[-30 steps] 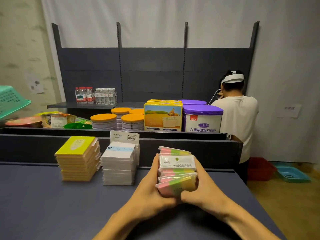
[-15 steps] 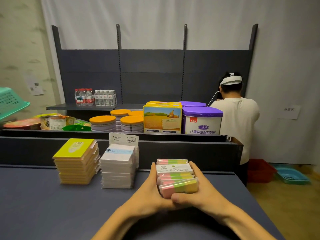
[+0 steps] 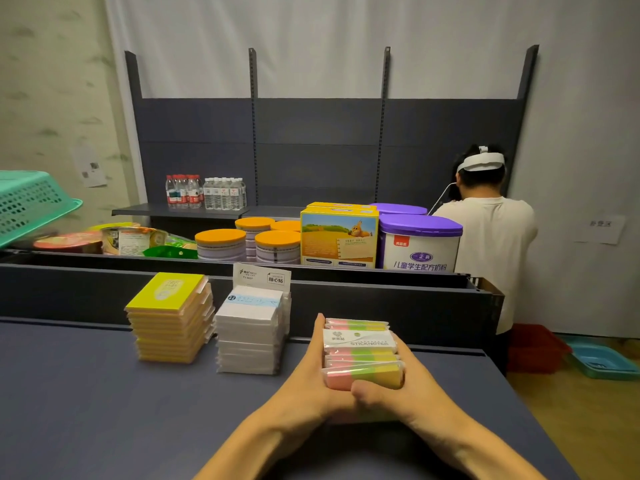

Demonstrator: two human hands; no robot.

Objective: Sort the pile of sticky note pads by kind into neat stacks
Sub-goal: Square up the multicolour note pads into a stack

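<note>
Three stacks of sticky note pads stand on the dark table (image 3: 86, 403). At the left is a stack of yellow-green pads (image 3: 169, 320), and beside it a stack of white pads (image 3: 251, 332) with one white packet upright behind. To the right is a stack of striped pink, green and yellow pads (image 3: 360, 351). My left hand (image 3: 311, 386) grips its left side, with fingers straight up along it. On its right side my right hand (image 3: 398, 393) holds it, the thumb across the front bottom edge. The lower pads are hidden behind my hands.
A low dark wall (image 3: 398, 306) runs behind the stacks. Beyond it sit orange-lidded tins (image 3: 221, 244), a yellow box (image 3: 339, 237) and a purple-lidded tub (image 3: 420, 244). A green basket (image 3: 31, 202) hangs at the left. A person (image 3: 485, 237) stands at the back right.
The striped stack has come down lower and its pads sit squarer on one another. Both hands stay around it.
</note>
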